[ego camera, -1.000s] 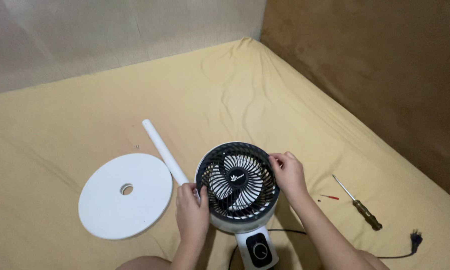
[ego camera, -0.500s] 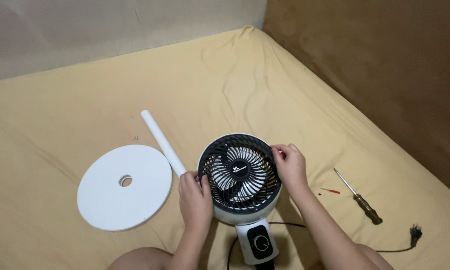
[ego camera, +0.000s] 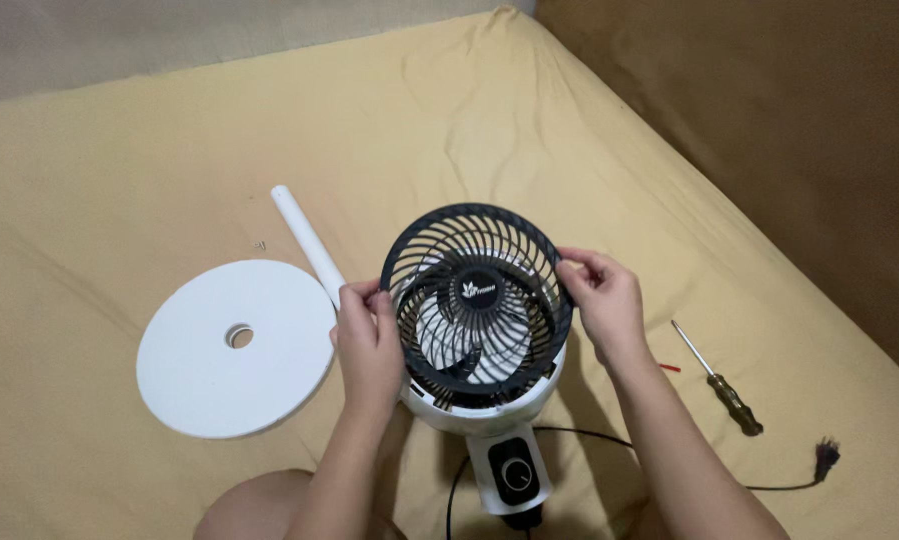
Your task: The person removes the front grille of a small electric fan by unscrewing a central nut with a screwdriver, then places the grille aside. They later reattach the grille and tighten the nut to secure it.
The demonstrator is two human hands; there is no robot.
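Observation:
A small white fan [ego camera: 489, 400] lies on its back on the yellow sheet, with white blades inside. Its black front grille [ego camera: 477, 300] is tilted up off the housing at the far side. My left hand [ego camera: 367, 340] grips the grille's left rim and my right hand [ego camera: 602, 300] grips its right rim. Toward me sits the fan's control knob [ego camera: 514, 472], with a black cord [ego camera: 669, 450] running off to the right.
A white round base disc [ego camera: 231, 350] with a centre hole lies to the left, a white pole [ego camera: 307, 243] beside it. A screwdriver [ego camera: 719, 380] and the black plug [ego camera: 824, 458] lie at the right. Small screws [ego camera: 259, 244] rest near the pole. My knee [ego camera: 254, 510] shows at the bottom.
The black grille has lifted away from the white housing between my hands. The view has shifted slightly.

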